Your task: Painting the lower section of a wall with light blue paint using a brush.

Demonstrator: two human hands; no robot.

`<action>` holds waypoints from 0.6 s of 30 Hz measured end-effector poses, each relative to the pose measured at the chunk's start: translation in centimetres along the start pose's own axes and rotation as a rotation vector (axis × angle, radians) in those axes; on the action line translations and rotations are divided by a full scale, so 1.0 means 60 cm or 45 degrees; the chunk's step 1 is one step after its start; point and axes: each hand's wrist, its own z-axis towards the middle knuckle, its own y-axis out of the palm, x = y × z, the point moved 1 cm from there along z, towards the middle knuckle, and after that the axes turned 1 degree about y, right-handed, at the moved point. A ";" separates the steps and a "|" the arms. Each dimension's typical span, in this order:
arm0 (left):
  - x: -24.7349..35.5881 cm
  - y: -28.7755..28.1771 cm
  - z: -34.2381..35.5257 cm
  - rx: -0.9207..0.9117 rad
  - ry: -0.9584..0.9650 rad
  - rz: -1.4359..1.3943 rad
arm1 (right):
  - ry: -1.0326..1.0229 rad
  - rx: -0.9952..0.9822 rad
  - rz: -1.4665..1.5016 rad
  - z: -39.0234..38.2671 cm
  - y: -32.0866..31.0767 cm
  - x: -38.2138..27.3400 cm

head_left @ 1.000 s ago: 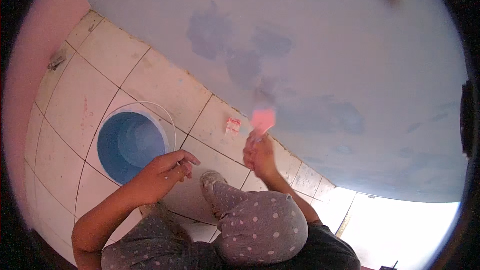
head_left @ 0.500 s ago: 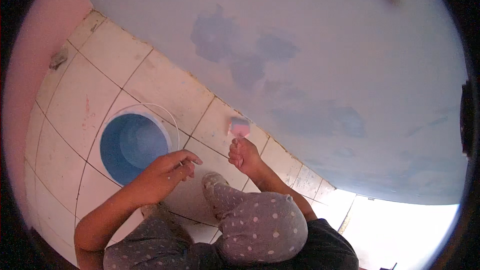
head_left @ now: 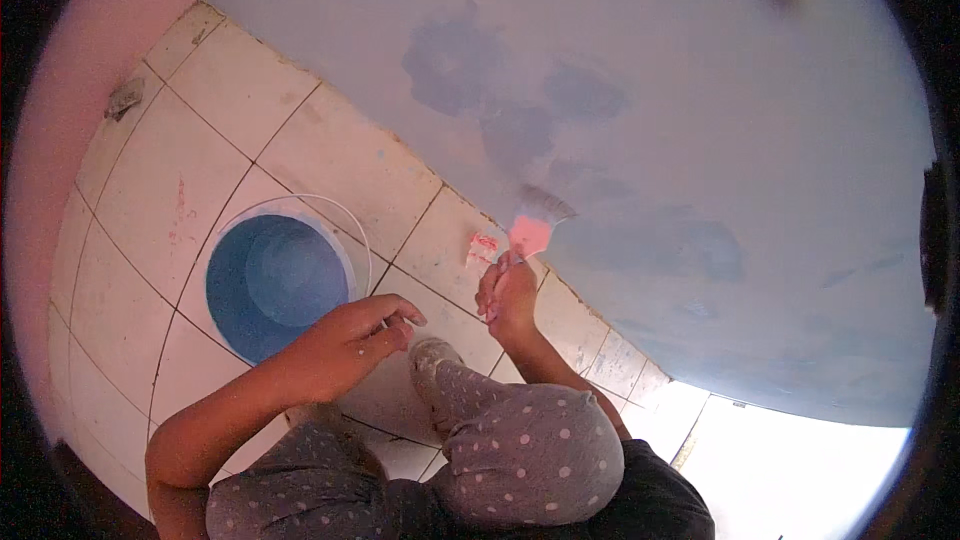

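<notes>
Gripped in my right hand (head_left: 508,290) is a paintbrush (head_left: 529,233) with a pink band; its blurred bristles are spread against the light blue-grey wall (head_left: 700,90), which bears darker blue patches. A small white-and-red piece (head_left: 481,247) lies on the floor just left of the brush. My left hand (head_left: 365,338) hangs beside a bucket (head_left: 240,335) with blue insides and a wire handle, its fingers loosely bent and apart, holding nothing visible.
White floor tiles (head_left: 220,110) meet the blue wall along a grimy edge, with a pink wall (head_left: 90,60) at left. A grey lump (head_left: 125,97) lies near that corner. My knee (head_left: 530,455) and foot (head_left: 432,365) are below my hands. Bright light fills the lower right.
Since half a second ago my right hand has moved the brush right and upward, from over the small floor piece onto the wall. The whole view has shifted slightly.
</notes>
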 end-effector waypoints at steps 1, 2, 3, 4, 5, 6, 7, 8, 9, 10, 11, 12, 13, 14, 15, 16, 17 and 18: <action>0.003 0.000 -0.001 -0.025 -0.002 0.009 | 0.124 0.076 0.068 0.003 0.006 0.007; 0.006 0.001 -0.002 -0.061 0.000 0.016 | 0.229 0.086 0.144 0.006 0.009 0.012; 0.005 0.002 -0.004 -0.068 0.004 0.016 | 0.223 0.091 0.143 0.015 0.004 0.011; 0.003 0.003 -0.006 -0.065 0.012 0.021 | 0.444 0.174 0.227 0.026 -0.004 0.014; 0.001 0.001 -0.005 -0.052 0.022 0.034 | 0.663 0.244 0.313 0.033 0.007 0.009; 0.000 0.001 -0.004 -0.049 0.030 0.041 | 0.654 0.236 0.314 0.031 0.015 0.004; -0.002 0.002 -0.003 -0.060 -0.008 0.021 | 0.487 0.184 0.204 0.026 0.022 -0.002; -0.007 0.003 -0.008 -0.055 -0.069 -0.007 | 0.347 0.124 0.097 0.013 0.043 -0.009; -0.005 0.003 -0.010 -0.051 -0.074 -0.014 | 0.356 0.123 0.093 -0.002 0.064 -0.035; -0.006 0.000 -0.013 -0.044 -0.071 0.004 | 0.281 0.071 0.168 -0.012 0.090 -0.064; -0.007 -0.001 -0.019 -0.039 -0.066 0.022 | 0.202 0.023 0.243 -0.023 0.109 -0.082; -0.004 -0.001 -0.019 -0.039 -0.065 0.022 | 0.092 -0.062 0.192 -0.033 0.118 -0.090; 0.000 0.001 -0.020 -0.037 -0.055 0.000 | 0.093 -0.063 0.192 -0.040 0.113 -0.087; 0.003 0.004 -0.020 -0.033 -0.044 -0.025 | -0.197 -0.102 0.088 -0.047 0.101 -0.089; 0.005 0.003 -0.022 -0.030 -0.044 -0.027 | -0.485 -0.143 -0.016 -0.050 0.094 -0.089; 0.008 0.000 -0.023 -0.022 -0.022 -0.005 | -0.483 -0.146 -0.017 -0.043 0.088 -0.083; 0.009 0.002 -0.023 -0.018 -0.007 0.012 | -0.451 -0.145 -0.017 -0.036 0.075 -0.072; 0.011 0.000 -0.024 -0.019 -0.011 0.009 | -0.424 -0.145 -0.014 -0.027 0.065 -0.060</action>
